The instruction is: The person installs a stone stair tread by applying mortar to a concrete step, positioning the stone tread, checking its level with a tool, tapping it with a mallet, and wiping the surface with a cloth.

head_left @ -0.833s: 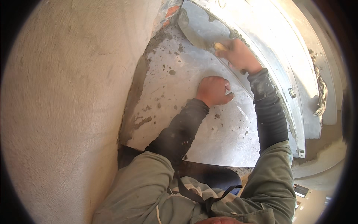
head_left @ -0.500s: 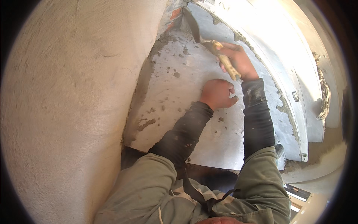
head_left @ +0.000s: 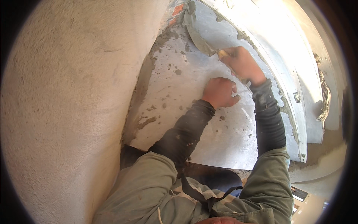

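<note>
Seen from above, a person wearing a grey-green jacket [head_left: 138, 186] with black undersleeves [head_left: 182, 130] is leaning over a pale grey sheet [head_left: 231, 142] that is lying beside a rough beige wall [head_left: 74, 104]. The right hand [head_left: 244, 65] is gripping a trowel [head_left: 201, 46], its fingers wrapping around the yellowish handle [head_left: 223, 55], over the far right part of the sheet. The blade is pointing away from the person, toward the far corner, where a patch of reddish brick [head_left: 177, 10] is showing at the wall's end. The left hand [head_left: 220, 92] is sitting nearer the person, over the middle of the sheet, apart from the trowel; its fingers are curling loosely with the thumb standing off from them, and I cannot tell whether anything is resting inside. Crumbs of grey mortar [head_left: 147, 122] are dotting the sheet, mostly along its wall side. To the right, pale curved panels [head_left: 285, 84] are sweeping around the work, and a twisted bundle [head_left: 324, 99] is hanging near their outer edge. A black strap [head_left: 192, 192] is crossing the person's front.
</note>
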`<action>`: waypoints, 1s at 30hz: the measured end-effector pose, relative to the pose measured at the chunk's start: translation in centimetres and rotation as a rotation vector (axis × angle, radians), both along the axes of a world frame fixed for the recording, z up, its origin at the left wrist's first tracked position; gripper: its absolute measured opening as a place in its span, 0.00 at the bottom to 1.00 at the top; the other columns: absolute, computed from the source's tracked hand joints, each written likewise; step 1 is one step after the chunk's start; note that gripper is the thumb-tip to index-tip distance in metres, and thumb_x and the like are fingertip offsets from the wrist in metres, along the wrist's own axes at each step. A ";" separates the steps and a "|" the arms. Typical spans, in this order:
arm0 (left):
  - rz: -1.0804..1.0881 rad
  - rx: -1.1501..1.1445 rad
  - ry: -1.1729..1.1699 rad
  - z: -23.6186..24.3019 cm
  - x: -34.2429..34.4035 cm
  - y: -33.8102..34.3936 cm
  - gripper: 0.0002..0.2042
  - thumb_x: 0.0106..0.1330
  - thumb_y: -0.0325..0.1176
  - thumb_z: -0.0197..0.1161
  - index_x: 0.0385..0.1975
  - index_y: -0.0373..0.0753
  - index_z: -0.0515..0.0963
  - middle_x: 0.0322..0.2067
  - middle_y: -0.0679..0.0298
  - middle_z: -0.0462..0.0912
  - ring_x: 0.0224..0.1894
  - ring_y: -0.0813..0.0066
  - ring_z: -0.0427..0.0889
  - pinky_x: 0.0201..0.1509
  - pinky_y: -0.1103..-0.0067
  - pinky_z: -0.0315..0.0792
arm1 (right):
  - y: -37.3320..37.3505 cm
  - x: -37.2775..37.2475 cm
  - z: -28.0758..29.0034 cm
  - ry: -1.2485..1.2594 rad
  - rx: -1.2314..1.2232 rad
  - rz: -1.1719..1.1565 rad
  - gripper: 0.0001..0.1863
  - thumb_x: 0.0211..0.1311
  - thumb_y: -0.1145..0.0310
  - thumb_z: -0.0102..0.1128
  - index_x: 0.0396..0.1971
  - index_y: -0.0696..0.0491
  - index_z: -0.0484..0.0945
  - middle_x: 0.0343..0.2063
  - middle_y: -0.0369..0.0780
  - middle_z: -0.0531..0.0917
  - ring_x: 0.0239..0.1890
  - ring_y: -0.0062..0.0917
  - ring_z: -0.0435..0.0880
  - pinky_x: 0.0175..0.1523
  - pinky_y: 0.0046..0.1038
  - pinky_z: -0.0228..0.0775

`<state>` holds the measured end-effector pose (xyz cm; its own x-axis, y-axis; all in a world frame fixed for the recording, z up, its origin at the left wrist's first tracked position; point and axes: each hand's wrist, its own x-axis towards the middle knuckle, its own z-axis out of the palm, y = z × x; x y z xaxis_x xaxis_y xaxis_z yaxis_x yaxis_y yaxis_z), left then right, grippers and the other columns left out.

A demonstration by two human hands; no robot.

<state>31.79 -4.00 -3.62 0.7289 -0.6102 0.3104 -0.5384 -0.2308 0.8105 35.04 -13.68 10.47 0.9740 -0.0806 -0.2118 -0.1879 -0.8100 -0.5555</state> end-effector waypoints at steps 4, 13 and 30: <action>-0.019 0.017 0.033 0.4 0.2 0.2 0.12 0.51 0.45 0.73 0.27 0.45 0.86 0.25 0.68 0.86 0.32 0.66 0.85 0.40 0.71 0.78 | -0.8 2.1 2.4 -0.139 -0.138 0.094 0.17 0.67 0.61 0.63 0.44 0.59 0.87 0.17 0.39 0.79 0.14 0.21 0.76 0.25 0.27 0.70; -0.011 -0.010 0.040 0.7 0.1 0.6 0.11 0.50 0.44 0.73 0.26 0.45 0.85 0.24 0.68 0.85 0.31 0.65 0.85 0.40 0.70 0.78 | 1.5 -0.3 0.9 -0.497 -0.406 -0.003 0.20 0.64 0.62 0.64 0.52 0.56 0.84 0.27 0.54 0.84 0.31 0.47 0.86 0.37 0.38 0.76; -0.011 0.005 0.003 0.9 0.1 0.3 0.12 0.51 0.44 0.74 0.24 0.43 0.84 0.23 0.67 0.84 0.30 0.64 0.84 0.39 0.69 0.77 | -3.4 2.4 -5.6 -0.104 0.792 -0.186 0.19 0.70 0.67 0.58 0.56 0.60 0.80 0.24 0.37 0.81 0.17 0.18 0.77 0.21 0.21 0.69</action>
<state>31.85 -3.72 -2.76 0.7233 -0.6195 0.3050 -0.5381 -0.2288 0.8112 37.42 -17.07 4.90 0.9772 -0.1075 -0.1829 -0.1964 -0.1314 -0.9717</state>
